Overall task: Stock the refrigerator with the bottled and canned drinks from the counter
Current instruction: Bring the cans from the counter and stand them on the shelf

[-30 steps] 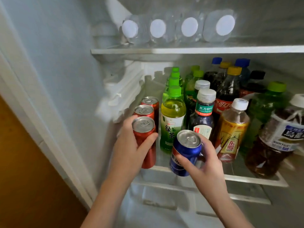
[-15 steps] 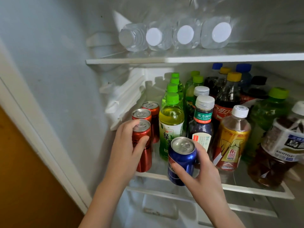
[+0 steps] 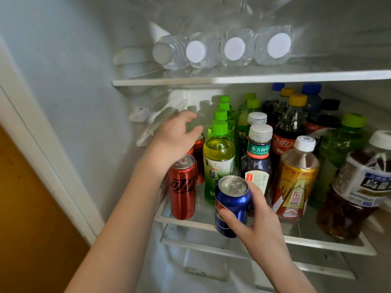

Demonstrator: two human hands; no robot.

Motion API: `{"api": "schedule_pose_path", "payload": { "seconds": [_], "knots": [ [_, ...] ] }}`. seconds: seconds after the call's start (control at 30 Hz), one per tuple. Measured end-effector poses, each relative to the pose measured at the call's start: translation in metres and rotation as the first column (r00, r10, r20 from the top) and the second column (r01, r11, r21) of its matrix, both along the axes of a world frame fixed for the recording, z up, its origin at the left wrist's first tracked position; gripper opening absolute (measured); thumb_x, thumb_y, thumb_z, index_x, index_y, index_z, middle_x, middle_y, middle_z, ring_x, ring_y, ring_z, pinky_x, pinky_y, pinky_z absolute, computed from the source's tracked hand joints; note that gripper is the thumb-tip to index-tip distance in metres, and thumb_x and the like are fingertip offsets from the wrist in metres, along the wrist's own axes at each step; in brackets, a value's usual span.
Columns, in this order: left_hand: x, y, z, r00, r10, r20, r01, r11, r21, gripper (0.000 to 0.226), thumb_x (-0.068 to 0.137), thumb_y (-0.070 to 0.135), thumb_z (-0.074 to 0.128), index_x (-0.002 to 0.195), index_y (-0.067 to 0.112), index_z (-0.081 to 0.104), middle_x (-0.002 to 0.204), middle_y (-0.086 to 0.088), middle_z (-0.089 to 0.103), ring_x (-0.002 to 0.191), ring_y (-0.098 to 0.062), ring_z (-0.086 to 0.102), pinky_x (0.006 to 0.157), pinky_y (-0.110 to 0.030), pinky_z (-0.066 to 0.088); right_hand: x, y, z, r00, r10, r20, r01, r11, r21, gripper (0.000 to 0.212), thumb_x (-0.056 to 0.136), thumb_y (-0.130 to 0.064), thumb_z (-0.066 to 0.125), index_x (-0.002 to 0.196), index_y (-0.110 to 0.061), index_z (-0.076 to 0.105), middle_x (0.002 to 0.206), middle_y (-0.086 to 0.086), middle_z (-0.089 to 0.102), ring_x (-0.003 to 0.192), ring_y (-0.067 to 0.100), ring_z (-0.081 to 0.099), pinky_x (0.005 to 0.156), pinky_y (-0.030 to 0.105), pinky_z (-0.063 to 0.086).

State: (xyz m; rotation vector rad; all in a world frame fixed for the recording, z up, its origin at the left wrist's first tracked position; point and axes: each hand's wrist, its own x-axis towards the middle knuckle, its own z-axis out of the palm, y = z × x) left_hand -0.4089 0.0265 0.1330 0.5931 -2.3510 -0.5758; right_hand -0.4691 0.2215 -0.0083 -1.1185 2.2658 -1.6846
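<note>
Left hand [image 3: 171,142] now off red can [image 3: 183,189]

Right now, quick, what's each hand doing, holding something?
Left hand: above the back red cans; cannot tell if it grips one.
Right hand: holding the blue can.

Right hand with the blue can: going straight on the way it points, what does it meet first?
The blue can in the right hand would probably meet the front green tea bottle first; the dark grey-capped bottle stands just right of that line. Depth is unclear.
</note>
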Motion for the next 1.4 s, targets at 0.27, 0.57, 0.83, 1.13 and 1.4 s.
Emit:
{"api": "schedule_pose_path", "payload": {
  "seconds": [0.27,0.57,0.83,1.13,1.4],
  "knots": [
    [-0.069,-0.027,0.027,0.647,0.141,0.749,0.018,0.98,-0.2,0.052,0.08,0.029,0.071,0.124,0.008,0.056,0.12,-0.01,0.061,0.089,-0.024,0.057,0.077,-0.029,0.049,0.006,0.003,0.001,0.999,-0.025,-0.045,0.025,1.0,-0.003,0.077,0.065,-0.055,0.072,0.133,-0.041,0.038,0.117,-0.026,0.057,0.111,0.002,0.053,0.094,0.032,0.049],
    [-0.098,-0.064,0.027,0.646,-0.002,0.763,0.089,0.993,-0.072,0.035,0.07,0.02,0.083,0.089,0.018,0.054,0.105,-0.007,0.06,0.091,-0.028,0.063,0.084,-0.042,0.056,0.007,0.003,0.002,0.995,-0.044,-0.089,0.045,0.999,0.014,0.079,0.063,-0.056,0.069,0.134,-0.037,0.039,0.117,-0.023,0.057,0.109,0.004,0.054,0.092,0.031,0.05],
    [-0.119,-0.084,0.026,0.687,-0.031,0.726,0.186,0.973,-0.135,0.033,0.073,0.012,0.08,0.1,0.013,0.062,0.094,-0.004,0.061,0.081,-0.019,0.053,0.056,-0.021,0.039,0.003,0.004,0.013,0.973,-0.087,-0.213,0.098,0.994,0.044,0.065,0.061,-0.065,0.066,0.121,-0.054,0.042,0.106,-0.034,0.055,0.102,-0.01,0.052,0.079,0.005,0.041],
    [-0.134,-0.103,0.018,0.763,0.03,0.646,0.196,0.941,-0.275,0.043,0.073,0.017,0.08,0.113,0.013,0.065,0.101,-0.007,0.063,0.084,-0.021,0.053,0.07,-0.024,0.039,-0.007,0.005,0.021,0.955,-0.066,-0.288,0.087,0.994,0.06,0.067,0.06,-0.064,0.071,0.12,-0.043,0.052,0.108,-0.029,0.06,0.099,-0.007,0.057,0.079,0.014,0.049],
    [-0.142,-0.109,0.016,0.785,0.07,0.616,0.19,0.919,-0.346,0.037,0.082,0.018,0.071,0.117,0.009,0.061,0.115,-0.019,0.061,0.1,-0.034,0.059,0.081,-0.034,0.047,-0.005,0.0,0.013,0.964,-0.071,-0.257,0.067,0.997,-0.025,0.059,0.064,-0.058,0.068,0.117,-0.053,0.043,0.111,-0.034,0.053,0.106,-0.015,0.049,0.08,-0.001,0.037]
  ]
}}
